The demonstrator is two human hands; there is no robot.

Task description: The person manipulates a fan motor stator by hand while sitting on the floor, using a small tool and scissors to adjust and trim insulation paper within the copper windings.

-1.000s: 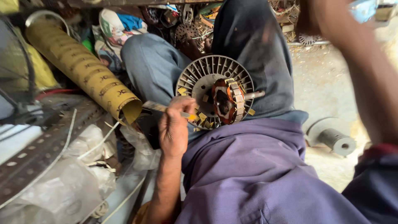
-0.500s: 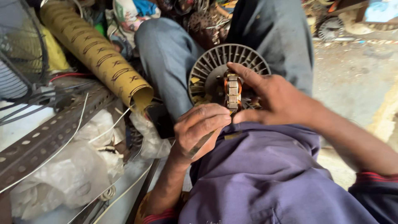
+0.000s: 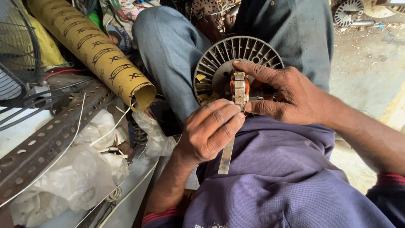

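The right hand point(image 3: 291, 95) covers the right side of the finned motor housing point(image 3: 219, 59), and the left hand point(image 3: 211, 128) hides the upper end of the flat metal strip point(image 3: 226, 158). The fan guard point(image 3: 17, 50) and the cardboard tube point(image 3: 90, 46) run off the frame's edge.

Cardboard tube point(image 3: 90, 46) and perforated rail point(image 3: 46, 143) crowding the left
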